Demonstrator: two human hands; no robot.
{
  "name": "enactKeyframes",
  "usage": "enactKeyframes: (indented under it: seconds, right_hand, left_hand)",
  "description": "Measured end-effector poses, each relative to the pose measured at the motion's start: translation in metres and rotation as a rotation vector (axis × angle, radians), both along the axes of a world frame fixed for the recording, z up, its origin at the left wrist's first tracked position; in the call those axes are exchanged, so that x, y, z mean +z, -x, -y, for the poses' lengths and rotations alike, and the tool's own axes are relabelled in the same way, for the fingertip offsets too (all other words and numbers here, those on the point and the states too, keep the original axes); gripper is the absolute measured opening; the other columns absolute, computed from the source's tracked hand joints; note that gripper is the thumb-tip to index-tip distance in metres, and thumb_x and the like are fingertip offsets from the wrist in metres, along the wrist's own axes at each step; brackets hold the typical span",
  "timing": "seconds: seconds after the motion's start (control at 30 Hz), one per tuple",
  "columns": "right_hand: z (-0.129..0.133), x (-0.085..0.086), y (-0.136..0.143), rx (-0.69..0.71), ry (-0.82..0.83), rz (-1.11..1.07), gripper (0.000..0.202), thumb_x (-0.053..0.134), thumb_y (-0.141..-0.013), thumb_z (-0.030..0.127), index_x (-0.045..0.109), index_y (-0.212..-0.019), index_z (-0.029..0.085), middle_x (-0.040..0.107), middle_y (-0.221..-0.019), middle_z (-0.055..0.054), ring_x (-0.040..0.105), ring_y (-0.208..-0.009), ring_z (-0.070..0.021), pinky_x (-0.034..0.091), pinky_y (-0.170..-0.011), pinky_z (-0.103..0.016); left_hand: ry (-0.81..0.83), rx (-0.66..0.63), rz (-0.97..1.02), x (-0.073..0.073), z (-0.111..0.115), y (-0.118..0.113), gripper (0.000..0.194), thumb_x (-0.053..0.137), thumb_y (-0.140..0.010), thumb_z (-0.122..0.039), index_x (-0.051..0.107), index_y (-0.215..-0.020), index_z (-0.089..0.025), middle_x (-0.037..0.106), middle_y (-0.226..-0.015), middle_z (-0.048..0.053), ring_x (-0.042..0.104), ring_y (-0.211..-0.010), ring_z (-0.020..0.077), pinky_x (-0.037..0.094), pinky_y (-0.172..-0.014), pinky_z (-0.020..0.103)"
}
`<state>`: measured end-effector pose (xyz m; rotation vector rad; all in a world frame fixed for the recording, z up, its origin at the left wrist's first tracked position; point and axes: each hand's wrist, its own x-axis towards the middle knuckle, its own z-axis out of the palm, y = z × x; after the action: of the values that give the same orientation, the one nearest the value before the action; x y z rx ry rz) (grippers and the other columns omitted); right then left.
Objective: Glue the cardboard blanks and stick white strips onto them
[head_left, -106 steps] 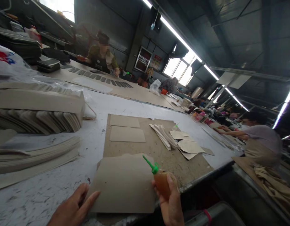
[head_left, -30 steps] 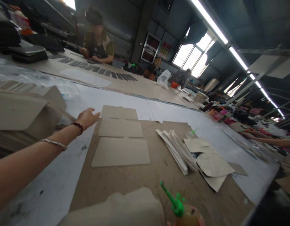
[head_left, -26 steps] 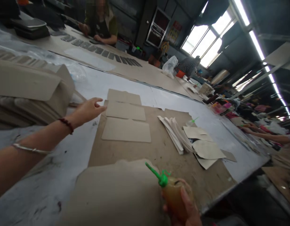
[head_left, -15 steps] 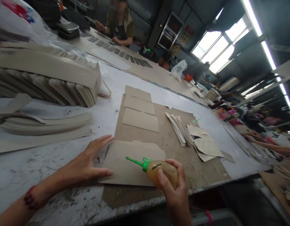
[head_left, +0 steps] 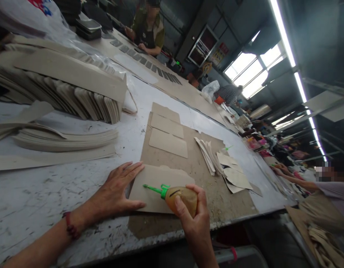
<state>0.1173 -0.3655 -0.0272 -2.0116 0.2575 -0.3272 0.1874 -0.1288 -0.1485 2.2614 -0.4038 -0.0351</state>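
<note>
My right hand (head_left: pixel 193 212) is wrapped round a glue bottle (head_left: pixel 179 199) of amber liquid with a green nozzle. The bottle lies nearly level, its nozzle pointing left over a beige panel (head_left: pixel 158 176). At the panel's left edge rests my left hand (head_left: pixel 120 190), thumb and fingers spread, touching the panel and holding nothing. Under the panel is a brown board (head_left: pixel 200 171). Farther up the board lie several smaller beige pieces (head_left: pixel 168 141), overlapping in a column. Whether the nozzle tip touches the panel I cannot tell.
Left on the white table (head_left: pixel 133 137) stand a stack of beige pieces (head_left: pixel 77 96) and a pile of long strips (head_left: pixel 66 139). Folded strips (head_left: pixel 208 156) and loose pieces (head_left: pixel 233 173) lie right of the board's middle. Co-workers sit across (head_left: pixel 149 33) and at right (head_left: pixel 328 201).
My left hand has moved right onto the panel's left edge. The bottle in my right hand has shifted slightly left. The camera view has turned a little.
</note>
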Motion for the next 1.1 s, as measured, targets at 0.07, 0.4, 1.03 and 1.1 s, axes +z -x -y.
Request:
enactKeyframes:
  seconds: [0.07, 0.4, 1.03, 1.1]
  right_hand:
    - [0.0, 0.003, 0.002, 0.003, 0.019, -0.009, 0.043, 0.075, -0.084, 0.054, 0.062, -0.112, 0.024, 0.069, -0.095, -0.002, 0.066, -0.078, -0.0213, 0.054, -0.073, -0.032]
    - [0.006, 0.003, -0.001, -0.023, 0.201, 0.07, 0.037, 0.071, -0.088, 0.049, 0.061, -0.113, 0.024, 0.067, -0.1, -0.004, 0.067, -0.09, -0.0248, 0.053, -0.085, -0.038]
    - [0.04, 0.006, 0.026, -0.27, -0.135, 0.023, 0.056, 0.077, -0.082, 0.061, 0.058, -0.118, 0.024, 0.071, -0.097, -0.005, 0.067, -0.079, -0.0228, 0.056, -0.063, -0.03]
    - [0.06, 0.001, 0.034, -0.361, -0.174, 0.025, 0.062, 0.08, -0.078, 0.064, 0.057, -0.119, 0.023, 0.071, -0.098, -0.006, 0.067, -0.079, -0.0241, 0.056, -0.058, -0.03]
  left_hand:
    - [-0.012, 0.002, 0.024, -0.001, 0.0, 0.0, 0.113, 0.082, -0.065, -0.074, 0.042, -0.158, -0.025, 0.042, -0.166, 0.011, 0.029, -0.155, 0.041, 0.025, -0.128, 0.054]
    - [-0.062, 0.036, 0.227, -0.018, 0.003, 0.003, 0.111, 0.078, -0.068, -0.077, 0.037, -0.16, -0.028, 0.047, -0.163, 0.008, 0.038, -0.149, 0.038, 0.03, -0.124, 0.049]
    - [-0.152, 0.04, 0.446, -0.021, -0.002, 0.003, 0.104, 0.066, -0.078, -0.079, 0.033, -0.158, -0.023, 0.049, -0.159, 0.011, 0.044, -0.144, 0.036, 0.034, -0.119, 0.045]
    - [-0.186, 0.023, 0.464, -0.02, -0.003, 0.003, 0.105, 0.067, -0.078, -0.078, 0.031, -0.159, -0.022, 0.047, -0.159, 0.012, 0.043, -0.144, 0.0372, 0.034, -0.119, 0.046]
